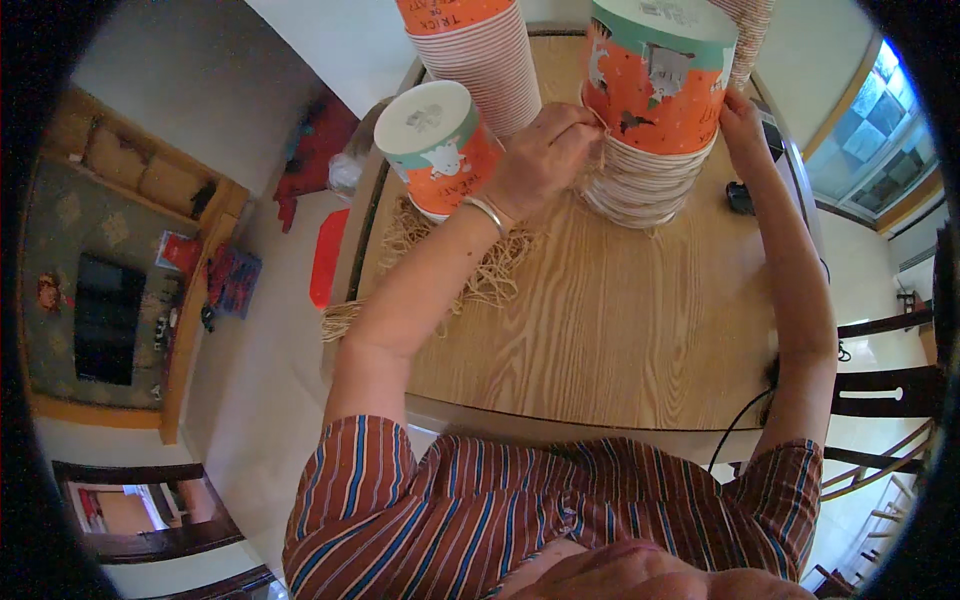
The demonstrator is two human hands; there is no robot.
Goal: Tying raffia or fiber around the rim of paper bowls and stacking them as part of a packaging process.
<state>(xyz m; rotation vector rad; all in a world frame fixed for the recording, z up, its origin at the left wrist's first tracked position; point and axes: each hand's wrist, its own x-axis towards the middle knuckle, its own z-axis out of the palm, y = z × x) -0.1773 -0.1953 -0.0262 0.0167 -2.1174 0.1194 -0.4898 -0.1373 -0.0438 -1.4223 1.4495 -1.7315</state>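
An upside-down orange paper bucket (pixel 655 110) with a green band and Halloween pictures tops a stack of nested buckets, whose pale rims (pixel 640 185) show below it. On the left side of this stack, my left hand (pixel 550 155) is closed in a pinch, a thin tan cord at its fingertips. My right hand (pixel 742 128) grips the bucket's right side, its fingers partly hidden behind it. A second upturned bucket (pixel 440 150) stands to the left of my left hand. Loose tan cords (pixel 490 270) lie in a tangle on the table beneath my left forearm.
A tall bucket stack (pixel 480 70) stands at the back left; another (pixel 750 40) is partly hidden behind the near one. On the right of the wooden table (pixel 600 330) sits a small black object (pixel 740 198). A black cable (pixel 740 420) hangs over the front edge, near dark chairs (pixel 885 393).
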